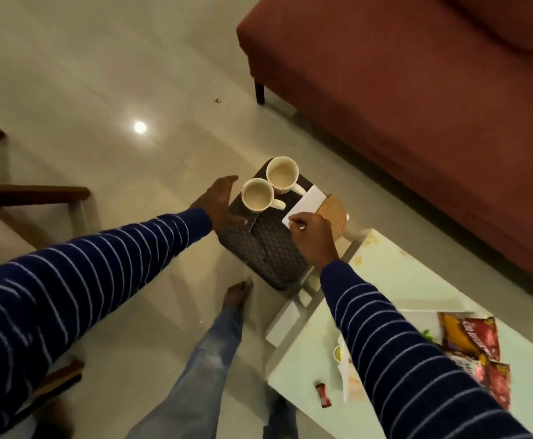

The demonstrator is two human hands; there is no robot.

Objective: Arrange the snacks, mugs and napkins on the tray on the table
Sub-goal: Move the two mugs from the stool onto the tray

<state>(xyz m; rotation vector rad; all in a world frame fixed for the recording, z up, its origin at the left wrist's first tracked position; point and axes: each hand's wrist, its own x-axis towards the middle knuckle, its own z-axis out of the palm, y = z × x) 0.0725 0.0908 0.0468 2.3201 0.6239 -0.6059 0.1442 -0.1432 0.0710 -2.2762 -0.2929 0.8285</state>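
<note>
While my right hand pinches the napkins, my open left hand should steady the tray beside the mugs.

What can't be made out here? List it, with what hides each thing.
Head view only:
- Snack packets: partly covered by the right sleeve; the print is too blurred to read.
- Right hand: its fingers curl over the white napkins, so the grip itself is hidden.
- Dark tray: its right edge is behind the right hand and forearm.
- Mugs: whether they hold anything is unclear.
- Table: cut off by the frame's bottom edge.
</note>
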